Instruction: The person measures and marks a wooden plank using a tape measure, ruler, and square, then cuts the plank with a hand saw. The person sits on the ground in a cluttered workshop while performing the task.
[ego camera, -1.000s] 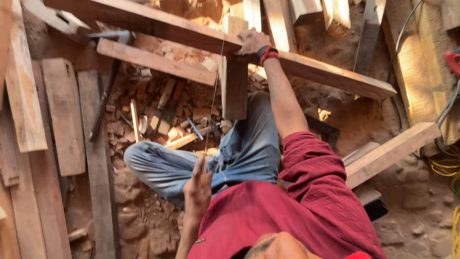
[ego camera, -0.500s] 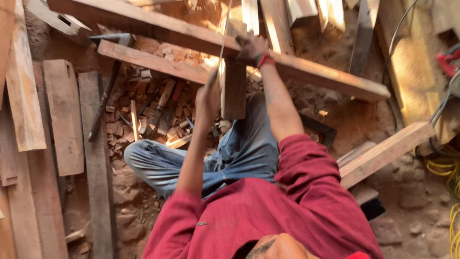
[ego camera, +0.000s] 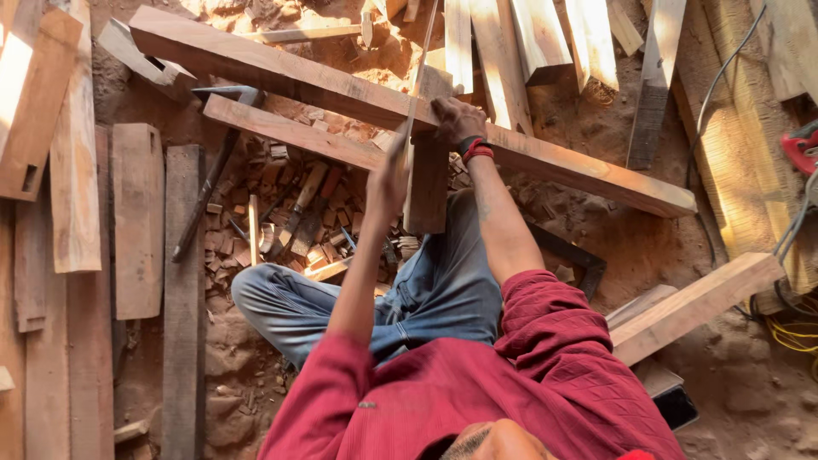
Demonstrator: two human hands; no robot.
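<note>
Since 1 s ago our left hand is coming up from chest level. Its fingers are now wrapping the lower end of a thin long strip, blade or rule, can't tell which. Strip is running steeply up across the long beam. Right hand, red band at wrist, is staying put, fingers clenched over the top of the short upright block where it's meeting the beam. Block is standing betw. our knees, touching the beam. Our judgement: we're doing best by pressing firm w/ the right hand so nothing is shifting, & guiding the strip w/ a light left grip. No containers showing. Offcuts are lying loose on the dirt floor.
</note>
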